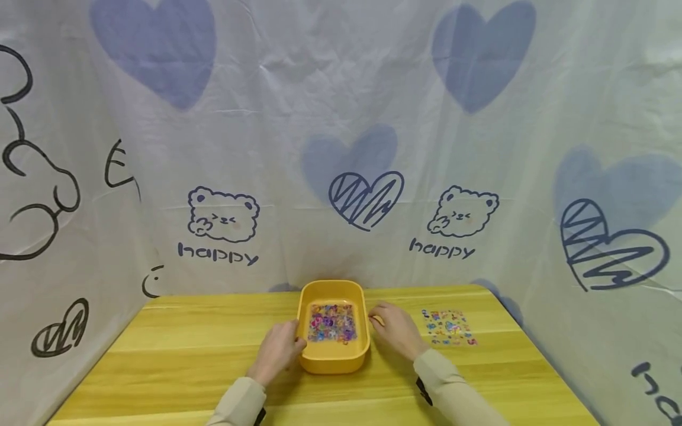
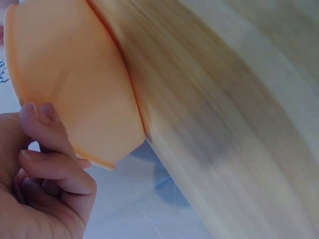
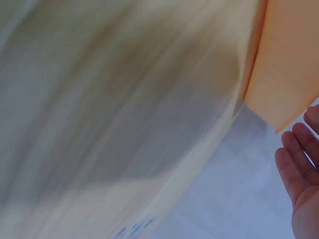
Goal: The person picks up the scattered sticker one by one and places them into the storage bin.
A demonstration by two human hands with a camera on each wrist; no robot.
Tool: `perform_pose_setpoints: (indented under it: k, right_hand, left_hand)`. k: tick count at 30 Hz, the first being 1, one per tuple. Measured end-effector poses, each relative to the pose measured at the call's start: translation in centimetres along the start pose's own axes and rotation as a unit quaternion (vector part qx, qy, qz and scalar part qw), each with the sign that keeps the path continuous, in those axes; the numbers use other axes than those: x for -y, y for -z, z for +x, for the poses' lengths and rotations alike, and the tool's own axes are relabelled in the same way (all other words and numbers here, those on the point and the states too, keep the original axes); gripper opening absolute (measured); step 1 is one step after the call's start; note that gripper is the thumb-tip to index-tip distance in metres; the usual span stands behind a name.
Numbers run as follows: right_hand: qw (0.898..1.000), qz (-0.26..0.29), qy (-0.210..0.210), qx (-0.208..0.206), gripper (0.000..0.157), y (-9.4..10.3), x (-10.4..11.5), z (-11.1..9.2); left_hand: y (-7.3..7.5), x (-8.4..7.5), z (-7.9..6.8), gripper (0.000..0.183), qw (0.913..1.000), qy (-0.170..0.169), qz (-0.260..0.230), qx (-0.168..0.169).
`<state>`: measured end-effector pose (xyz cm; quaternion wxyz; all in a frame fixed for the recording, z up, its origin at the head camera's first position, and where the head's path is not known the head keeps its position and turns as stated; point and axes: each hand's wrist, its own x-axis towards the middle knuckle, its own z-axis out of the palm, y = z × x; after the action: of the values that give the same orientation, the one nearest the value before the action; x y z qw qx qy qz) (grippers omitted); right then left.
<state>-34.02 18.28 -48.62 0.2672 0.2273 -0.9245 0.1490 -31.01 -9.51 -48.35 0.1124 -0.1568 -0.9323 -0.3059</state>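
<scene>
A yellow plastic tub (image 1: 334, 365) with rounded corners stands on the table. Inside lies a square patch of small multicoloured shapes (image 1: 331, 323), too small to tell whether they are stickers or loose pieces. My left hand (image 1: 278, 349) grips the tub's left rim; in the left wrist view its thumb and curled fingers (image 2: 57, 169) meet at the edge of the tub wall (image 2: 94, 74). On the opposite side my right hand (image 1: 395, 329) is beside the right rim. The right wrist view shows its fingers (image 3: 295, 167) fairly straight, close to the tub corner (image 3: 279, 84); contact is unclear.
Right of my right hand, a second square patch of small colourful shapes (image 1: 450, 327) lies flat on the wood-grain table (image 1: 202, 349). A white curtain (image 1: 341, 89) with hearts and bear drawings hangs behind the table and along both sides.
</scene>
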Motion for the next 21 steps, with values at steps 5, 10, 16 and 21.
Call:
perform_pose_setpoints:
  k: [5,10,16,21]
  right_hand:
    - [0.999,-0.014,0.006,0.033,0.01,0.5,-1.2,-1.4]
    - [0.998,-0.005,-0.008,0.063,0.012,1.4,-3.0,-3.0]
    - [0.992,0.021,-0.073,0.103,0.017,3.1,-5.7,-4.6]
    - [0.987,0.01,-0.108,0.119,0.019,4.4,-7.9,-6.0]
  left_hand:
    - [0.1,0.0,-0.1,0.016,0.9999,-0.003,-0.006,0.008]
    - [0.4,0.1,-0.1,0.017,0.9996,-0.002,-0.017,0.022]
    - [0.8,0.4,0.1,0.024,0.9969,-0.017,-0.057,0.051]
    - [1.1,0.7,0.1,0.025,0.9936,-0.029,-0.083,0.072]
